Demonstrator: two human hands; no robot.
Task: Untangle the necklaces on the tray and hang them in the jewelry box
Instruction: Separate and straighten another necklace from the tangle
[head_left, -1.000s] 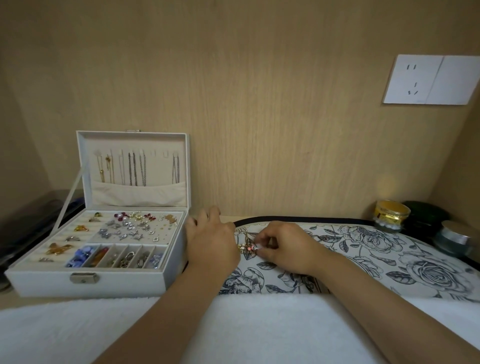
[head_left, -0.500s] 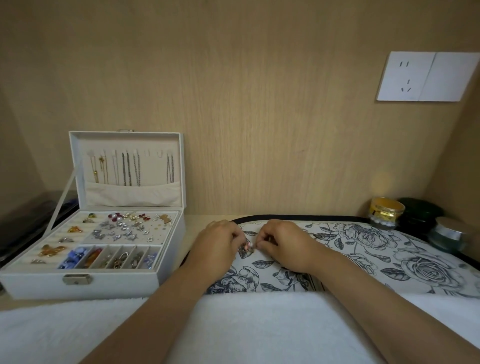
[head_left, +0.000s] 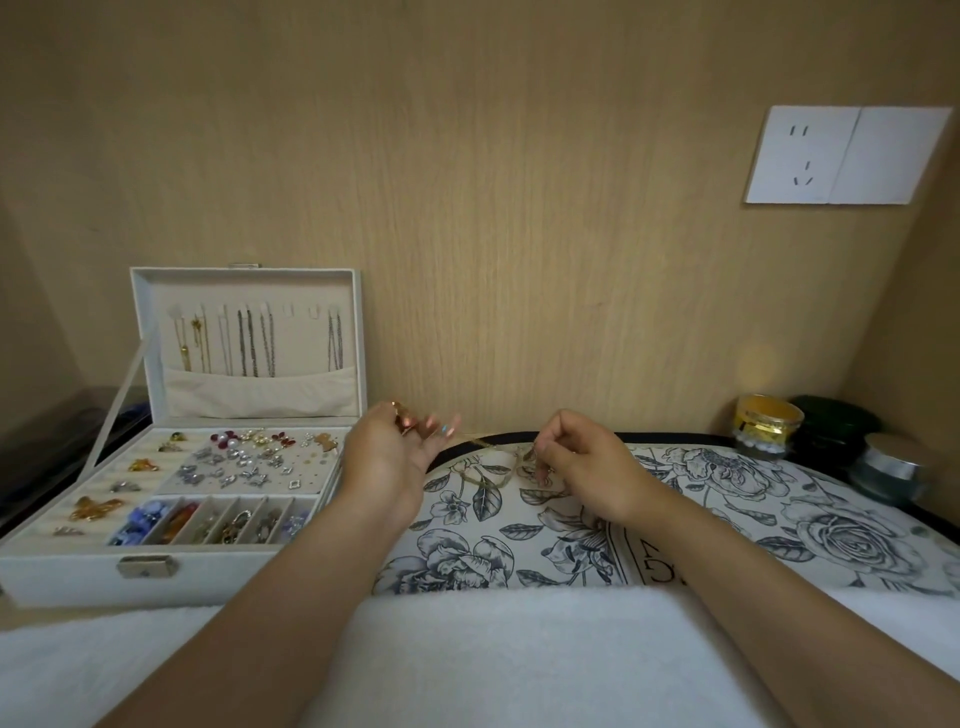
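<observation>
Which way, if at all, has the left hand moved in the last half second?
Yes. The left hand has risen and swung left, away from the right hand, up against the right wall of the jewelry box, pinching one end of the necklace.

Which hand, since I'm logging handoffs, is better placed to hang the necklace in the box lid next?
Probably left. The left hand holds the necklace by its gold end beside the jewelry box; the right hand pinches chain farther off, over the tray.

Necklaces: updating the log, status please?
Left hand pinches necklace by pendant end. Right hand pinches its chain over tray. Jewelry box open, free hooks.
</observation>
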